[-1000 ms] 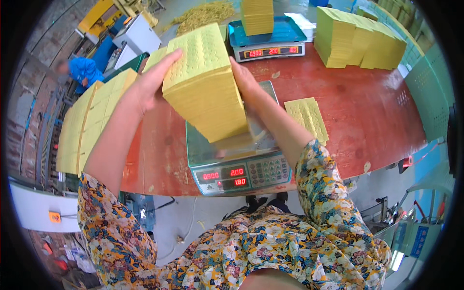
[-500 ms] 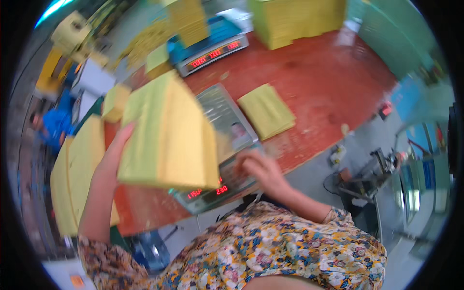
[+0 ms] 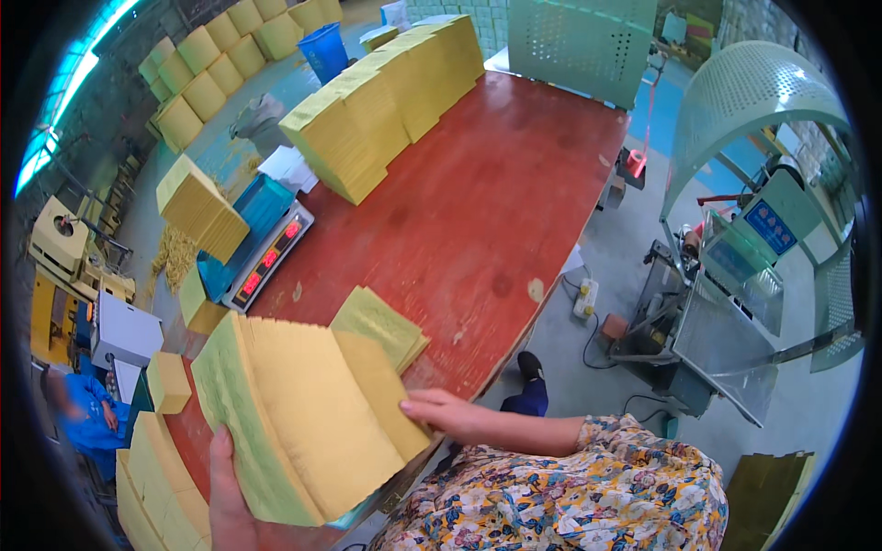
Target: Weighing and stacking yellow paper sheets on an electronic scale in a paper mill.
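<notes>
A thick stack of yellow paper sheets (image 3: pixel 312 404) is held tilted above the near end of the red table, between my two hands. My left hand (image 3: pixel 230 500) grips its lower left side, the thumb up along the greenish face and the other fingers hidden. At the opposite side, my right hand (image 3: pixel 439 413) has its fingers closed on the stack's edge. Just beyond it lies a thin pile of yellow sheets (image 3: pixel 381 323), partly covered by the stack. The near scale is almost wholly hidden beneath the stack.
The red table (image 3: pixel 441 211) carries a long row of yellow paper stacks (image 3: pixel 367 110) along its far left edge. A blue-topped scale (image 3: pixel 271 253) bears another stack (image 3: pixel 197 209). A person in blue (image 3: pixel 87 418) sits at left. A metal machine (image 3: pixel 735 303) stands right, beyond the table.
My right hand has moved from above the near scale onto the stack's right edge. The stack has swung lower, and the view has turned, bringing more of the table's far end into sight.
</notes>
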A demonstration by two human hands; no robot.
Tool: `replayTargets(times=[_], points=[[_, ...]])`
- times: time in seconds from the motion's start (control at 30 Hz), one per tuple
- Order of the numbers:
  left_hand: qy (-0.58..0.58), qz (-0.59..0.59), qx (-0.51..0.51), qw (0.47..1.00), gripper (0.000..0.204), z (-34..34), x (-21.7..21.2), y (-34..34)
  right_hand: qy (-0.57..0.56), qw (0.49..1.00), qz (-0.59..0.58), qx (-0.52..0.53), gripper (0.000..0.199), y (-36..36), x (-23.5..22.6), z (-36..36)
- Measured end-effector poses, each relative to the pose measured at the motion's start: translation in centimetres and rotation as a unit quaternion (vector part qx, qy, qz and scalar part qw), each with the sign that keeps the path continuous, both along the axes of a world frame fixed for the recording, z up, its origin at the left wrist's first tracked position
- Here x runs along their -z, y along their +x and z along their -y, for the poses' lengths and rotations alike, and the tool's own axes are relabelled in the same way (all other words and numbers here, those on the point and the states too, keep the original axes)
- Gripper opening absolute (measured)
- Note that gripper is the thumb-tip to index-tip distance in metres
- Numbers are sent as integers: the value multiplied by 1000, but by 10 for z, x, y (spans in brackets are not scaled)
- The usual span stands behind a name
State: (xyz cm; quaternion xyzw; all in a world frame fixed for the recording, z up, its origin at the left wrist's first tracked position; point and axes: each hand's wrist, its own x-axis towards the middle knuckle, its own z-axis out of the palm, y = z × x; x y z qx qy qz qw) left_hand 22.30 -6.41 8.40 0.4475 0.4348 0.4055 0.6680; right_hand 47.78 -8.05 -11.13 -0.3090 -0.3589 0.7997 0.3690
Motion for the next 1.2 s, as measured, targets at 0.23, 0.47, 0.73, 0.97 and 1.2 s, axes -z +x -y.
replayTargets(times=[0.23, 0.47, 0.73, 0.97, 1.2], points=[[-96, 88, -34, 991, 59, -107, 70, 177, 8, 993, 59, 102, 53, 198, 25, -134], [-220, 152, 78, 961, 73, -249, 113, 380, 12, 959, 229, 169, 49, 381, 49, -288], [-177, -6, 7, 984, 84, -448, 106, 604, 246, 711, 341, 563, 27, 484, 37, -359], [-159, 2, 51, 986, 86, -559, 95, 725, 349, 663, 516, 415, 21, 486, 65, -287], [-128, -10, 45, 991, 84, -600, 86, 780, 310, 667, 545, 403, 21, 485, 53, -299]])
